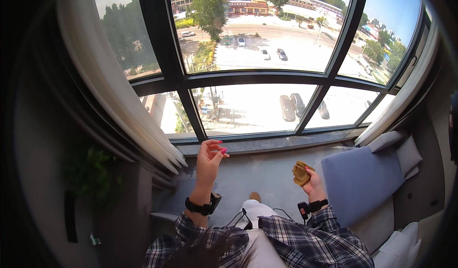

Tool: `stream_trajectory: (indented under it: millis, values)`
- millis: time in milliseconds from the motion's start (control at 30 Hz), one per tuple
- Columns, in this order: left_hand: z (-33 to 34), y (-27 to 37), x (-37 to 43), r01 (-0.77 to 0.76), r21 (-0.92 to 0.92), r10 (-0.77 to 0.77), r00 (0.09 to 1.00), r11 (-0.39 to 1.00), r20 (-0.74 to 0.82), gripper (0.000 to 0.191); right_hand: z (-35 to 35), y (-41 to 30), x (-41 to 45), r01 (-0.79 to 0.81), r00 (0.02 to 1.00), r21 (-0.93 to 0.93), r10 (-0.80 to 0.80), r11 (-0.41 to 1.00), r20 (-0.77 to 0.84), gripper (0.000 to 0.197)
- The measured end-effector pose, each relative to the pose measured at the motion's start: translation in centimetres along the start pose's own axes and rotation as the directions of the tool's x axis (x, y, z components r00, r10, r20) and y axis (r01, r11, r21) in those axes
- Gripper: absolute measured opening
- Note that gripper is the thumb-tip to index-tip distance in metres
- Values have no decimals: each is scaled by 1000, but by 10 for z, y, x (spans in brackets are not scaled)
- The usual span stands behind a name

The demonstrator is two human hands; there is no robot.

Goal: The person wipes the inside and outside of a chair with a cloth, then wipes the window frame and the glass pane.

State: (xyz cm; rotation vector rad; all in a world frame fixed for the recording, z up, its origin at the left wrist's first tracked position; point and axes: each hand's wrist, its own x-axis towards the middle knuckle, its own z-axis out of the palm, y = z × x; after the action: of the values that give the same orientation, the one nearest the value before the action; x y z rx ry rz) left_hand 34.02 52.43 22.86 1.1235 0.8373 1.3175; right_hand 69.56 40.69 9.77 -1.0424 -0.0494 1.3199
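My right hand (pixel 313 183) grips a bunched brown cloth (pixel 301 173) between thumb and fingers, out over the floor near the blue-grey seat. Raised in front of the window sill, my left hand (pixel 211 158) has its fingers curled and the thumb close to them. I see no object in it, though the inside of its grip is partly hidden. A black strap with a small device circles each wrist.
A large black-framed window (pixel 257 76) spans the front, above a stone sill (pixel 264 144). White curtains (pixel 143 134) hang at both sides. To the right stands a blue-grey chaise (pixel 361 180) with a cushion (pixel 409 155); at the left are a dark cabinet and a green plant (pixel 91 168).
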Motion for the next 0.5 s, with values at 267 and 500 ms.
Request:
stream_trajectory:
  millis: [267, 500]
  values:
    - [-47, -52, 71, 144, 56, -126, 961, 988, -245, 21, 53, -8, 131, -165, 981, -49, 169, 985, 92, 35]
    - [-111, -75, 96, 239, -12, -218, 863, 971, -456, 19, 171, 18, 204, -319, 922, -128, 339, 939, 186, 34]
